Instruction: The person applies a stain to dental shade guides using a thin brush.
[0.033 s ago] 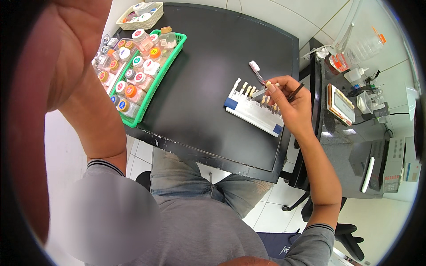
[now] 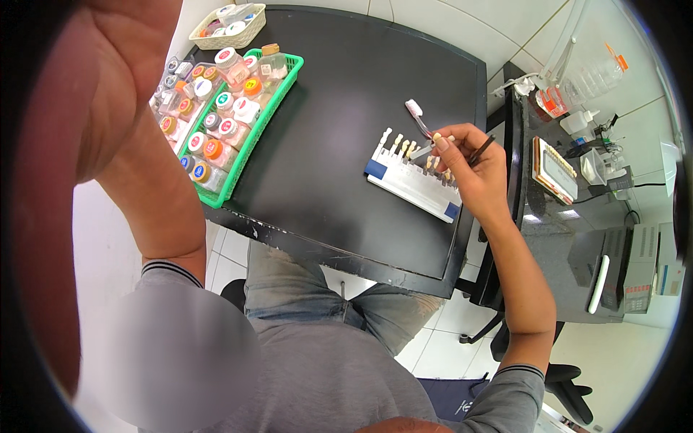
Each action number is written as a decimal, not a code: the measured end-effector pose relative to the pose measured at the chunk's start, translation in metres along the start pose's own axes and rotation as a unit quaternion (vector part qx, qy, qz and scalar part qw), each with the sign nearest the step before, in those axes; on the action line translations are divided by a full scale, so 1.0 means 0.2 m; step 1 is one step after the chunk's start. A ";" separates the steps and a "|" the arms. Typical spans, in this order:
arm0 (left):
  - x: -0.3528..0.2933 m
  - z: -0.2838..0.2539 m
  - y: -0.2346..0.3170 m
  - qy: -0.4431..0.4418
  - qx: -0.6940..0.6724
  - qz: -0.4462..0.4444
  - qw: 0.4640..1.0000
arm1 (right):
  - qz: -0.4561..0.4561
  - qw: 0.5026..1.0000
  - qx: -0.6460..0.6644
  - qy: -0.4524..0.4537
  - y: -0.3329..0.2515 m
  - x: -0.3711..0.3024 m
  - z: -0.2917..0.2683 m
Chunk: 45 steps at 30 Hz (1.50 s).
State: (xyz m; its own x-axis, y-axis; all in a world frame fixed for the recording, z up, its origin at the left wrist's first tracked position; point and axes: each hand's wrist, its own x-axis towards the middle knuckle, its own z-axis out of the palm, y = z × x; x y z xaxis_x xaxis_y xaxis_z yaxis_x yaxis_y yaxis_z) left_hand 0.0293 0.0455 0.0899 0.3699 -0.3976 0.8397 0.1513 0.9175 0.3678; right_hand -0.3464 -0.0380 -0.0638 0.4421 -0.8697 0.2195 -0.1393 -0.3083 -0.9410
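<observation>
My left hand (image 2: 119, 61) is raised at the upper left, very near the camera. Its palm shows, but the fingers are cut off by the picture's edge. My right hand (image 2: 469, 162) is closed over the right side of the black table, pinching a small cream tooth-shaped tab (image 2: 438, 136). A dark slender stick (image 2: 483, 149) also sticks out of this hand. Under and beside it lies a white tooth shade guide (image 2: 411, 193) with blue ends and a row of tooth-coloured tabs. A toothbrush (image 2: 413, 108) has its head beyond the hand; the handle runs toward the fingers.
At the left of the black table (image 2: 339, 79), a green basket (image 2: 249, 150) holds several capped jars. Behind it stands a cream basket (image 2: 249, 35) of containers. A side counter at right carries a clear bottle (image 2: 595, 81), another shade guide (image 2: 554, 172) and a grey device (image 2: 640, 267).
</observation>
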 end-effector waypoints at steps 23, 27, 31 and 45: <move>-1.02 0.22 -0.61 -0.167 -0.036 -0.551 0.817 | -0.076 0.995 -0.011 0.071 -0.04 0.00 -0.02; -1.01 0.20 -0.57 -0.151 0.001 -0.555 0.818 | -0.195 0.957 -0.020 0.215 0.00 0.05 -0.12; -1.04 0.17 -0.56 -0.132 -0.028 -0.554 0.822 | -0.091 0.985 -0.061 0.136 -0.05 -0.08 -0.21; -1.04 0.17 -0.58 -0.125 -0.022 -0.587 0.799 | -0.165 0.984 -0.065 0.022 -0.09 -0.06 0.00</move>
State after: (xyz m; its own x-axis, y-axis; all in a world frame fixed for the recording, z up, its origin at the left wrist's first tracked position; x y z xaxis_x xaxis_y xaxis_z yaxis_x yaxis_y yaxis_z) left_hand -0.0969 0.0210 -0.1133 -0.2449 -0.9694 -0.0190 0.2936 -0.0928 0.9514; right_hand -0.3497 -0.0219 -0.0505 0.4429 -0.7295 0.5212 -0.1077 -0.6204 -0.7769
